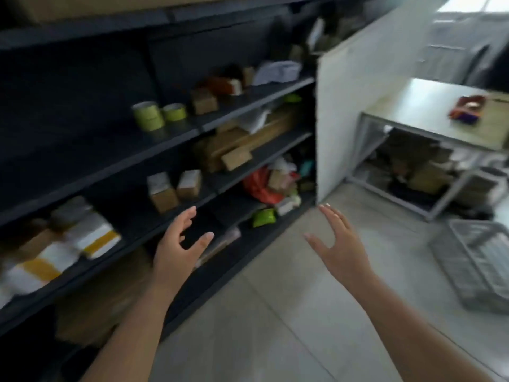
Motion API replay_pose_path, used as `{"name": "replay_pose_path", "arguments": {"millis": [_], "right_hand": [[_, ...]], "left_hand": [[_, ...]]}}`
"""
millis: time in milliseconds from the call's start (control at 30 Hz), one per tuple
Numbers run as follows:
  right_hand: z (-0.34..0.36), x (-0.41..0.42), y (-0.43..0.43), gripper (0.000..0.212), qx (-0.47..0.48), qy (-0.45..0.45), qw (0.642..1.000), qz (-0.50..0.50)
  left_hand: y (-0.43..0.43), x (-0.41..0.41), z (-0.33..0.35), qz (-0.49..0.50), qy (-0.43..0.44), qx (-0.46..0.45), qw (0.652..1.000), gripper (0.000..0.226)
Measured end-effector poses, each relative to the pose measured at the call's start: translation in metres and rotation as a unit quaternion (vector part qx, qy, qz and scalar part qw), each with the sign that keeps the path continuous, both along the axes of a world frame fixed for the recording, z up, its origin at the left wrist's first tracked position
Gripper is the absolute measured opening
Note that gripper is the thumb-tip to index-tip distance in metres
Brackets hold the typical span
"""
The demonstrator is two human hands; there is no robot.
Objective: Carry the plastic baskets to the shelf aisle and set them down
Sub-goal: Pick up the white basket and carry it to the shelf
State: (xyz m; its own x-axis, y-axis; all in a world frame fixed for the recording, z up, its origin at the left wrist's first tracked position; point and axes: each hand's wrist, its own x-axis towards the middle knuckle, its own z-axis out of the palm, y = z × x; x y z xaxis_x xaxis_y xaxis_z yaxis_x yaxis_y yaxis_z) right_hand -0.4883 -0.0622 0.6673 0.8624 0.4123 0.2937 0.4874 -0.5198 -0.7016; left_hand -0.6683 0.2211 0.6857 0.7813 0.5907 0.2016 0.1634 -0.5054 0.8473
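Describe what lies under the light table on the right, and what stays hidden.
Under the table sit blurred brown boxes inside its metal frame. The tabletop and shadow hide whatever lies further back.

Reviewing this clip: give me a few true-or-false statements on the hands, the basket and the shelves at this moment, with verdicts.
1. Both hands are open and empty. True: left hand, right hand.
2. The grey basket sits on a shelf. False: it lies on the floor at right.
3. Green tins stand on the dark shelving. True.
4. The right hand grips the basket. False: it is apart from it.
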Motion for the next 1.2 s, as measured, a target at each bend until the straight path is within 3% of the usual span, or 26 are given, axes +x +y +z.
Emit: {"name": "replay_pose_path", "arguments": {"millis": [367,700,900,1200], "right_hand": [[-0.034,0.131,-0.205,0.07,-0.004,0.079,0.953,-0.291],[-0.047,0.204,-0.327,0.055,0.081,0.113,0.838,-0.528],[-0.087,0.276,-0.421,0.051,0.12,0.141,0.791,-0.583],[-0.111,0.435,-0.575,0.051,0.126,0.174,0.76,-0.614]], "left_hand": [[-0.129,0.328,-0.04,-0.275,0.03,-0.081,0.957,0.066],[-0.292,0.565,-0.05,-0.489,0.087,-0.054,0.866,0.06],[-0.408,0.675,-0.069,-0.533,0.119,-0.02,0.837,0.055],[-0.567,0.838,-0.075,-0.526,0.138,0.007,0.839,0.061]]}}
